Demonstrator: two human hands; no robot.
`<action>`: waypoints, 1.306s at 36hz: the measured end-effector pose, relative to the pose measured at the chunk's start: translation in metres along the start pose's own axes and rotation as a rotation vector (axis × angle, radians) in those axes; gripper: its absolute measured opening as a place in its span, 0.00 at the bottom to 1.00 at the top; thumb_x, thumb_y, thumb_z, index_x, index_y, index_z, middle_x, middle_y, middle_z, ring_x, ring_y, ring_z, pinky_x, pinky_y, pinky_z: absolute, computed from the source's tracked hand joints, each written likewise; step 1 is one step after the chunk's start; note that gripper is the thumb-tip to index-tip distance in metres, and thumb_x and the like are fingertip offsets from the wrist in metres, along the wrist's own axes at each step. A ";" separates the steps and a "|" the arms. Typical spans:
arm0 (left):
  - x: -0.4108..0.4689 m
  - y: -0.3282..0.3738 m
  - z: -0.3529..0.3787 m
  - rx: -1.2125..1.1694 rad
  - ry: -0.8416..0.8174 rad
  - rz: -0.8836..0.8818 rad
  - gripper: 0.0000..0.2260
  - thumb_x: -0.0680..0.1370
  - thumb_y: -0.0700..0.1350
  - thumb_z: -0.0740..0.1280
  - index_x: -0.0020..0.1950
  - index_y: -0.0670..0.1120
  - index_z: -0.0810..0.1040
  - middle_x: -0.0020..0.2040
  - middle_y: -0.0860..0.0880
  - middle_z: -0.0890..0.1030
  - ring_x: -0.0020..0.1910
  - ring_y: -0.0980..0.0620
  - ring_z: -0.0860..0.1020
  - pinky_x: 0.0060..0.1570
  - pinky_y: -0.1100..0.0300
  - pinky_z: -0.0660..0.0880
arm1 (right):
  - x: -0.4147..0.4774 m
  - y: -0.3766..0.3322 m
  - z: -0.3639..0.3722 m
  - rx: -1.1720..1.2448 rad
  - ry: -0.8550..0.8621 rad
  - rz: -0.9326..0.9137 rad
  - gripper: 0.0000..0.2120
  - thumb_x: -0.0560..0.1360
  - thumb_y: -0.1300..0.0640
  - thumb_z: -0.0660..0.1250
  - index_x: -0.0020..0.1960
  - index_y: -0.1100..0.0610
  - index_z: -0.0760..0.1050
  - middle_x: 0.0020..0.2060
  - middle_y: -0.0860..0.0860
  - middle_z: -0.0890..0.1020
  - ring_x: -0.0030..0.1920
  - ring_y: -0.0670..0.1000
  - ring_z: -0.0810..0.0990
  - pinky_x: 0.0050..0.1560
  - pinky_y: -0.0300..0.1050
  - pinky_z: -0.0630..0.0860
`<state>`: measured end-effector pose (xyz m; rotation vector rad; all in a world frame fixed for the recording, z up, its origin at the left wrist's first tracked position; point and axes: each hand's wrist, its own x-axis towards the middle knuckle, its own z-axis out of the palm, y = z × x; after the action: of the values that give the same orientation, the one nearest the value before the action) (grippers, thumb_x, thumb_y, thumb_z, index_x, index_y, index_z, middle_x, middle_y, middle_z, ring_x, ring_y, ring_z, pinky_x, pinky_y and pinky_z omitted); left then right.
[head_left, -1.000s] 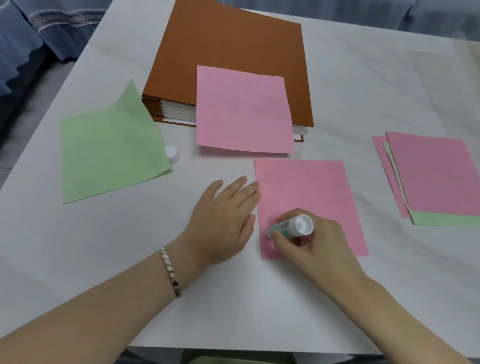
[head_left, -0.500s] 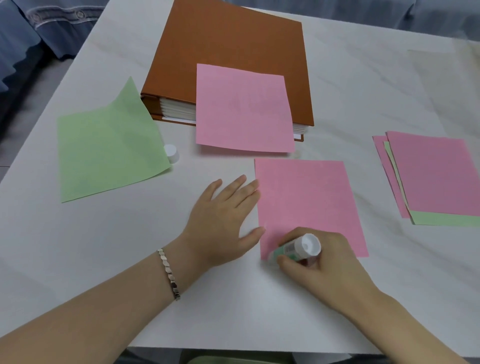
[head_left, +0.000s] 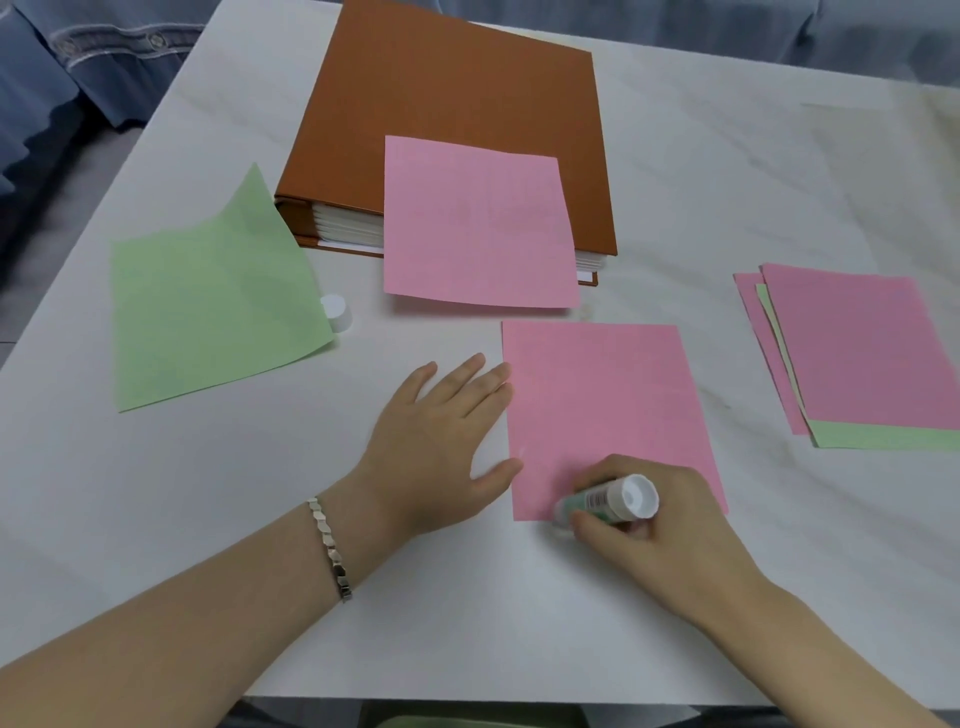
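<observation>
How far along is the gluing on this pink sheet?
Done: the cap is off, by the green sheet. In hand: the right hand holds the glue stick tip-down at the near left corner of the pink sheet; the left hand steadies its edge. Left: probably the other edges, then sticking it down.

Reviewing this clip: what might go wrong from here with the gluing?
1. The tip of the glue stick sits at the near edge of the pink sheet, so a stroke may smear glue onto the table.
2. The left hand touches only the sheet's left edge; the sheet might slide or wrinkle as the right hand strokes.
3. The cap lies apart, beside the green sheet, easy to forget.
</observation>
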<state>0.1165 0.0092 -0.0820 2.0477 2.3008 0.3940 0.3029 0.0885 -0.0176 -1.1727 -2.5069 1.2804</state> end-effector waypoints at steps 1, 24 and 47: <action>0.000 0.000 0.000 0.003 -0.001 -0.001 0.27 0.72 0.59 0.56 0.62 0.42 0.78 0.65 0.47 0.76 0.65 0.47 0.73 0.62 0.43 0.69 | -0.001 0.000 -0.002 0.019 -0.006 0.008 0.06 0.66 0.61 0.72 0.35 0.52 0.79 0.33 0.42 0.80 0.30 0.42 0.74 0.30 0.32 0.69; -0.003 -0.001 0.005 -0.011 -0.071 -0.013 0.32 0.73 0.64 0.54 0.67 0.43 0.73 0.71 0.49 0.70 0.70 0.50 0.66 0.66 0.48 0.54 | -0.001 0.015 -0.009 -0.020 0.145 0.094 0.05 0.66 0.58 0.71 0.36 0.48 0.78 0.32 0.43 0.81 0.32 0.45 0.76 0.35 0.44 0.74; -0.005 -0.002 0.011 -0.073 -0.006 -0.008 0.32 0.73 0.63 0.56 0.68 0.43 0.72 0.71 0.49 0.69 0.72 0.53 0.59 0.67 0.47 0.52 | -0.004 0.024 -0.016 -0.057 0.100 0.031 0.05 0.65 0.55 0.73 0.34 0.47 0.78 0.30 0.42 0.81 0.31 0.45 0.76 0.31 0.40 0.71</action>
<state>0.1170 0.0063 -0.0938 2.0030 2.2555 0.4640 0.3261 0.1042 -0.0237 -1.2594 -2.4785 1.1335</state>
